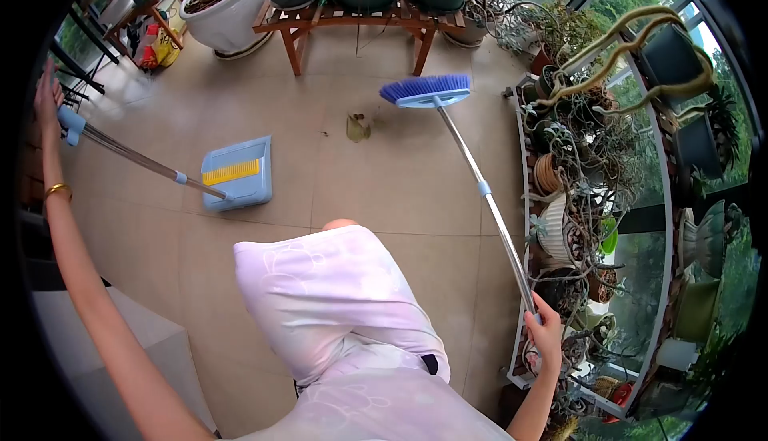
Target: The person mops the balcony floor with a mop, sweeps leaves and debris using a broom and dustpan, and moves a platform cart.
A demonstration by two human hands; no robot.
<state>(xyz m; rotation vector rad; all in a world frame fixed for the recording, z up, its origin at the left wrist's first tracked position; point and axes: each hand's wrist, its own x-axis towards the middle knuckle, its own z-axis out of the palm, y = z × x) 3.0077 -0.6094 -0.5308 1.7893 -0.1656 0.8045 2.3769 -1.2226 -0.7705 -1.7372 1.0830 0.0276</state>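
My right hand (pixel 546 330) is closed around the metal handle of a broom (pixel 486 189). The broom's light-blue head with purple bristles (pixel 426 89) is out ahead, the bristles facing away from me. At the far left, my left hand (pixel 48 98) has its fingers stretched out, close beside the blue grip of a long-handled dustpan (pixel 254 170); I cannot tell whether they touch. The dustpan is light blue with a yellow comb strip and rests on the tiles. Between broom head and dustpan, a dry leaf (pixel 358 127) lies on the floor, with a small dark bit near it.
A wooden bench (pixel 360 18) with several potted plants stands ahead, next to a large white pot (pixel 228 21). Along the right runs a metal-railed plant rack (pixel 524 201) full of pots and twisting stems. A grey box-like piece (pixel 136 345) sits at the lower left.
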